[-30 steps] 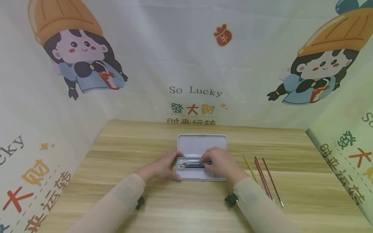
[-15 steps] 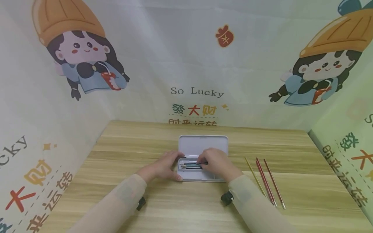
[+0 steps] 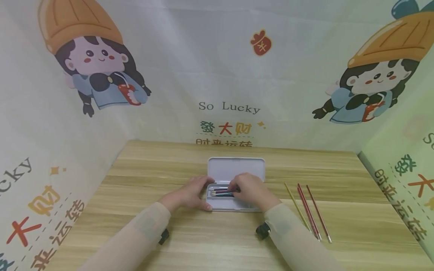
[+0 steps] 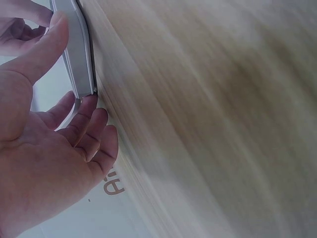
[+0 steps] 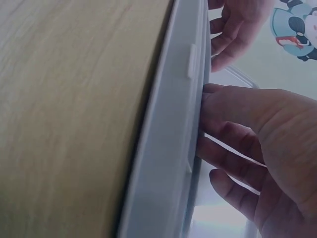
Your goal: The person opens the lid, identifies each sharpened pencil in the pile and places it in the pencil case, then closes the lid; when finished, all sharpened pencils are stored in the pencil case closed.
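A white hinged pencil case lies on the table, its lid raised at the back. Several pencils, teal, dark and reddish, lie lengthwise in its rear compartment, points to the left. My left hand holds the case's left end, thumb at the front corner and fingers at the back; the case wall shows between them in the left wrist view. Inside the case, my right hand pinches the pencils near their right part. In the right wrist view its fingertips are hidden behind the front wall.
To the right of the case lie a yellow pencil and several red pencils on the wooden table. Printed cloth hangs behind the table and along both sides.
My right hand has shifted slightly left over the compartment. The pencils under it have moved about, and a reddish one now shows behind the teal one. My left hand stays on the case.
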`<state>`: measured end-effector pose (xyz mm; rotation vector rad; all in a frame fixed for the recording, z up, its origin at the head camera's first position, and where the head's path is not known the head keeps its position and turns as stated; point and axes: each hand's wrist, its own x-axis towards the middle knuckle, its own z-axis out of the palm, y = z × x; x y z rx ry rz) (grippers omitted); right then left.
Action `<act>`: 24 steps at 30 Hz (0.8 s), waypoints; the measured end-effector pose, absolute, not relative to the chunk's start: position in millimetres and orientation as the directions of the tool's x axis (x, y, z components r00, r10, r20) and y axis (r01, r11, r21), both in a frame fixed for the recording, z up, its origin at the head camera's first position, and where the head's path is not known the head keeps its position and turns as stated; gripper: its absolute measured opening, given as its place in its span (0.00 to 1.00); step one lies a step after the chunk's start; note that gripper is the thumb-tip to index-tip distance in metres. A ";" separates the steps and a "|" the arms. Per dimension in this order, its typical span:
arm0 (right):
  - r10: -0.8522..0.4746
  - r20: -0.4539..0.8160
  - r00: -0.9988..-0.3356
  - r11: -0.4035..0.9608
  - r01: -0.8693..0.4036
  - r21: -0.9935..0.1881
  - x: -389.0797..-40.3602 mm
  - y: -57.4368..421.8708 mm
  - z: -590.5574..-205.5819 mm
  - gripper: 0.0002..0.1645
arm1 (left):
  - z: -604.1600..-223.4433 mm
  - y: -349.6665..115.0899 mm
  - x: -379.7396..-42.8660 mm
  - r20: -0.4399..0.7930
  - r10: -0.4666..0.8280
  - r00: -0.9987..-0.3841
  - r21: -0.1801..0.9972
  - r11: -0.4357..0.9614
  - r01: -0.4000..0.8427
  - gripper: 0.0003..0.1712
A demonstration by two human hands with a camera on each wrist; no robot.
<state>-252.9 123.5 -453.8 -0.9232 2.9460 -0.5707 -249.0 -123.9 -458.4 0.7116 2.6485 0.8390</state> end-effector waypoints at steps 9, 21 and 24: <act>-0.515 0.156 -0.843 0.740 -0.529 -0.417 -256.8 141.6 -440.6 0.07 | -459.1 -123.6 -249.3 -0.117 0.519 -0.847 0.607 0.712 0.352 0.52; -0.336 0.260 -0.905 0.811 -0.419 -0.409 -266.2 182.5 -415.6 0.16 | -460.6 -123.6 -249.9 -0.114 0.520 -0.847 0.593 0.719 0.362 0.52; -0.292 0.293 -0.910 0.834 -0.393 -0.388 -272.3 191.3 -415.5 0.24 | -461.6 -123.5 -249.3 -0.112 0.522 -0.846 0.596 0.717 0.363 0.52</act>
